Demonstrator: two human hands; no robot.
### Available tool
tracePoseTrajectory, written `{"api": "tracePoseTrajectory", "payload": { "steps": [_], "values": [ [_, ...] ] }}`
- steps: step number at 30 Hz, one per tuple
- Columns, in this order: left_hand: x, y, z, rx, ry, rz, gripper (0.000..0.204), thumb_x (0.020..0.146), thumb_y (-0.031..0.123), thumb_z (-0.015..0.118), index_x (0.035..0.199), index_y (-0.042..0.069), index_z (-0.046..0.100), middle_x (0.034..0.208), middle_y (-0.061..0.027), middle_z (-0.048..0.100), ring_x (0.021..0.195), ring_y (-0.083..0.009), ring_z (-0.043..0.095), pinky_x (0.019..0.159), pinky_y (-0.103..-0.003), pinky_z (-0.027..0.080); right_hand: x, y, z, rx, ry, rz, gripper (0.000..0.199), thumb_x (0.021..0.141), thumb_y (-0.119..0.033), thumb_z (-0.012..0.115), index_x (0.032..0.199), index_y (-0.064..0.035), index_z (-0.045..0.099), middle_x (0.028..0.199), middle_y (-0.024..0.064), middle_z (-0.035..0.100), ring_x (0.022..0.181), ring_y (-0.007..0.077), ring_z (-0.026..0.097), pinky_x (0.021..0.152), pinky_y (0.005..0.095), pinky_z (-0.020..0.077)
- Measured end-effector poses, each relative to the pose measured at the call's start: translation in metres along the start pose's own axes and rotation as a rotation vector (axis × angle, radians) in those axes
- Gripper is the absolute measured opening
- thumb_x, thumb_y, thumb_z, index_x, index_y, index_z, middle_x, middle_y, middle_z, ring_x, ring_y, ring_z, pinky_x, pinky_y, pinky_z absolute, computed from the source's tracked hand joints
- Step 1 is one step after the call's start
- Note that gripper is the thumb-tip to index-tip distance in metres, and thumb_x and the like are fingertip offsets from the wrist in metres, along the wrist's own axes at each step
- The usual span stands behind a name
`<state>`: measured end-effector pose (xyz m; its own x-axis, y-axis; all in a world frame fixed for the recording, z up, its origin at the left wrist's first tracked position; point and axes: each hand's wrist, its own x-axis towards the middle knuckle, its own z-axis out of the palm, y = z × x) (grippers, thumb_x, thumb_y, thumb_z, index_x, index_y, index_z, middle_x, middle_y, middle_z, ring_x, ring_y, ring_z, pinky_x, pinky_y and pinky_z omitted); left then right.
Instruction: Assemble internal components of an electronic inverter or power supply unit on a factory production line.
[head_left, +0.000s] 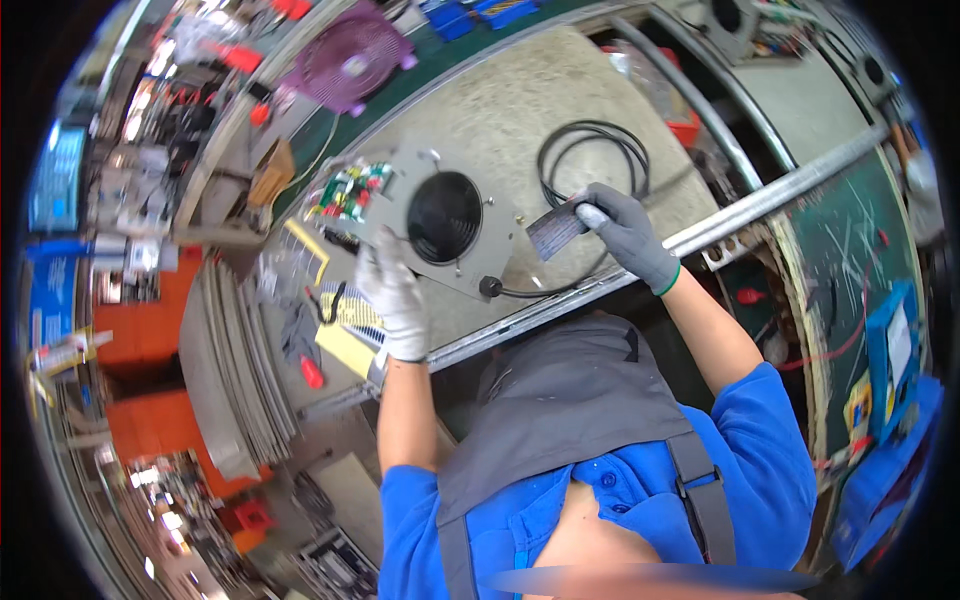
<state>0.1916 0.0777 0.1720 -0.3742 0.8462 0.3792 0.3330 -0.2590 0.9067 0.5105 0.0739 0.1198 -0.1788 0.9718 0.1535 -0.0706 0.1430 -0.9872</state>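
In my right hand [625, 238], in a grey glove with a green cuff, a small dark printed label [554, 233] is pinched between thumb and fingers. It hangs over the bench just right of a flat grey metal plate [487, 240]. Set in that plate is a round black grille [443, 220], with several screws around it. A black cable [545, 294] leaves the plate's lower corner and joins a coil [590, 150] at the right. My left hand [392, 300], in a pale glove, is at the plate's lower left edge with fingers extended. Whether its fingertips touch the plate, I cannot tell.
Yellow label sheets [347, 352], a red-handled tool [312, 372] and a pile of circuit boards [352, 192] lie left on the bench. Stacked grey panels [235, 370] stand further left. A metal rail [780, 190] borders the right side. A purple fan guard [352, 60] lies beyond.
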Motion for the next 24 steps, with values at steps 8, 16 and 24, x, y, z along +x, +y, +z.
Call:
{"api": "tracePoseTrajectory", "payload": {
  "steps": [8,16,24],
  "values": [
    [0.070,0.039,-0.068,-0.126,0.217,-0.021,0.041,0.108,0.026,0.053,0.129,-0.008,0.060,0.123,-0.0160,0.068,0.112,-0.0198,0.065,0.100,-0.034,0.051,0.083,-0.062,0.091,-0.168,-0.343,0.015,0.019,0.099,-0.020,0.061,0.105,-0.0021,0.066,0.078,0.0076,0.063,0.069,0.0137,0.060,0.067,0.0312,0.0505],
    [0.081,0.064,-0.066,-0.126,0.181,-0.105,0.045,0.108,0.035,0.055,0.123,-0.007,0.066,0.109,-0.0109,0.072,0.093,-0.0113,0.065,0.079,-0.026,0.055,0.105,-0.076,0.117,-0.362,-0.348,-0.058,0.022,0.097,-0.025,0.063,0.108,-0.0064,0.068,0.086,0.0164,0.068,0.078,0.0315,0.067,0.073,0.0412,0.0515],
    [0.091,0.056,-0.065,-0.211,0.111,-0.152,0.051,0.107,0.042,0.055,0.126,-0.004,0.064,0.108,-0.0116,0.073,0.092,-0.0126,0.070,0.077,-0.026,0.058,0.108,-0.072,0.121,-0.413,-0.332,-0.002,0.024,0.098,-0.027,0.062,0.110,-0.0079,0.069,0.094,0.0186,0.071,0.090,0.0381,0.068,0.079,0.0457,0.0516]
  ]
}}
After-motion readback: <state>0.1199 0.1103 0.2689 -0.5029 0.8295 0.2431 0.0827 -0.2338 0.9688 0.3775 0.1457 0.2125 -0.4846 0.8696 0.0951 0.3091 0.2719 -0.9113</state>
